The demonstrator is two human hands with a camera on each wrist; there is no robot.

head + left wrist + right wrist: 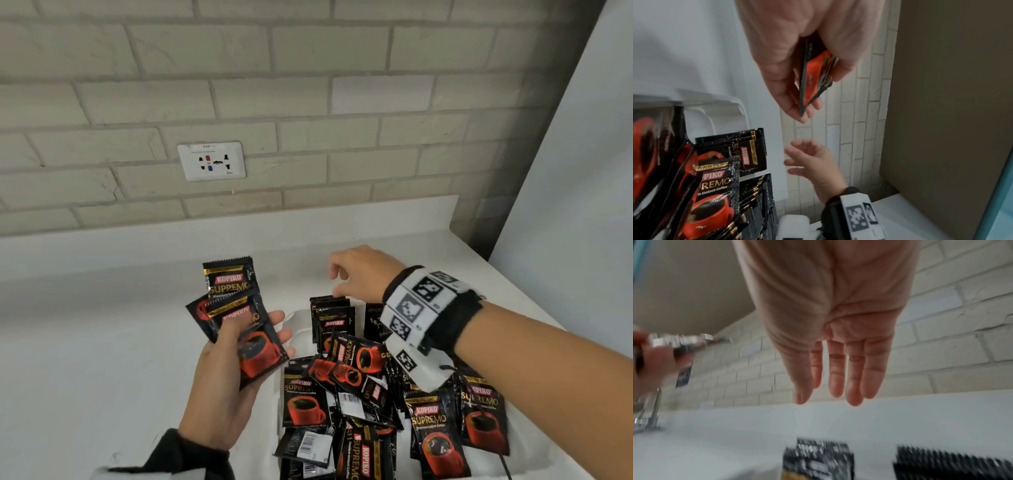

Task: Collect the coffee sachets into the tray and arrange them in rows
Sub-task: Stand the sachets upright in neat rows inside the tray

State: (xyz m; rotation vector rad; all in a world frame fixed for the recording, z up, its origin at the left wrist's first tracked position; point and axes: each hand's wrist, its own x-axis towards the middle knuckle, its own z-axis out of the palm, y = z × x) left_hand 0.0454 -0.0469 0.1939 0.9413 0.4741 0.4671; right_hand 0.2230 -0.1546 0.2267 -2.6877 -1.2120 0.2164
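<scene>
My left hand (pixel 239 346) grips a fanned bunch of black and red coffee sachets (pixel 236 308) above the counter, left of the tray; the left wrist view shows the same sachets (pixel 813 78) edge-on between thumb and fingers. My right hand (pixel 356 274) hovers over the far end of the white tray (pixel 294 318), fingers relaxed and holding nothing; its fingers (pixel 838 373) hang straight in the right wrist view. Upright rows of sachets (pixel 334 322) stand at the tray's far end. A loose heap of sachets (pixel 370 394) fills the near part.
The white counter (pixel 102 342) runs to a brick wall with a socket plate (pixel 211 160). A pale panel (pixel 575 171) rises at the right. A metal tap (pixel 651 410) shows blurred at the left of the right wrist view.
</scene>
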